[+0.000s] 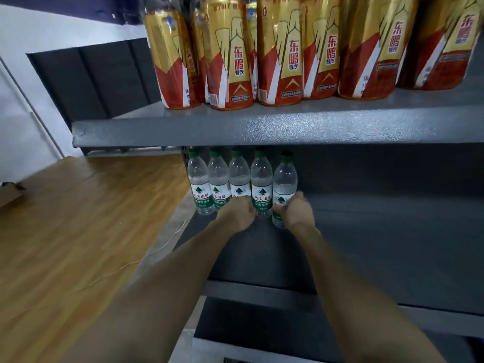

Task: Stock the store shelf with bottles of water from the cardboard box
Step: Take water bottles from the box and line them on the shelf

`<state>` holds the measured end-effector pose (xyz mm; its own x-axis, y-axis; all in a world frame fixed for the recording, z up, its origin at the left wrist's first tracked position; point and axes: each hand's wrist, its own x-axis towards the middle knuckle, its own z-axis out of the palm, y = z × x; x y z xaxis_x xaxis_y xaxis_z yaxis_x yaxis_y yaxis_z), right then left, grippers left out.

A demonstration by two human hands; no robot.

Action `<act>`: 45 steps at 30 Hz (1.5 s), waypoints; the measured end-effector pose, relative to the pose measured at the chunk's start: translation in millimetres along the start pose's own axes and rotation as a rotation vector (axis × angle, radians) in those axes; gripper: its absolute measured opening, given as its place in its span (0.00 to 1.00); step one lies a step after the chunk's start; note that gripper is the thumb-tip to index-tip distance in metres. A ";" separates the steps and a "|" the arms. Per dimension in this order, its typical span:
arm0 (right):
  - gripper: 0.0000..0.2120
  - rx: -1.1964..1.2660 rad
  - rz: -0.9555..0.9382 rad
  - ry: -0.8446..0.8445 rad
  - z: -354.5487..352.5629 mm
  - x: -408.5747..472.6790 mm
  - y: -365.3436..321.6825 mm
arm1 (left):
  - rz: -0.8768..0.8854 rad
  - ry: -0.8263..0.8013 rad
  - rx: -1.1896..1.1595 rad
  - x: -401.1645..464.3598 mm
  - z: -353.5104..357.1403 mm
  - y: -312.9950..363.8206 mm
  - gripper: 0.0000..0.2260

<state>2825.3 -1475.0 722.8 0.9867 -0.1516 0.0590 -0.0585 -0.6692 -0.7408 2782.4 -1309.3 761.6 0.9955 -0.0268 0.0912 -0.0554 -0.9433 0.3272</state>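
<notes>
Five water bottles (262, 184) upright in a row at shelf (392, 231) left edge; right hand (297, 212) curled around fifth bottle (284, 189), left hand (239, 213) gripping third bottle (238, 179), fingertips hidden behind.

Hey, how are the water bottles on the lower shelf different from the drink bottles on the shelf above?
The water bottles are clear with green caps and small green-and-white labels; the drink bottles are wrapped in gold-and-red labels, their caps out of view. The water bottles look slimmer. Two of them are being handled by the left hand and right hand; the drink bottles stand untouched. Both kinds stand upright in rows.
</notes>
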 end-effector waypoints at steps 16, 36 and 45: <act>0.36 0.027 0.078 -0.053 15.0 51.9 -14.0 | 0.063 -0.095 0.155 26.5 7.0 5.2 0.03; 0.06 0.120 -0.036 -0.225 -22.4 -108.6 -11.8 | 0.031 -0.080 0.146 -109.1 -36.9 -16.2 0.04; 0.06 0.034 -0.004 -0.607 23.1 -239.6 -24.4 | 0.017 -0.190 0.143 -202.1 3.0 -85.3 0.12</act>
<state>2593.8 -1405.6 711.3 0.8979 0.2992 -0.3228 -0.0599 -0.6435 -0.7631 2586.1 -1224.4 712.4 0.9919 -0.0921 -0.0870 -0.0743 -0.9790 0.1897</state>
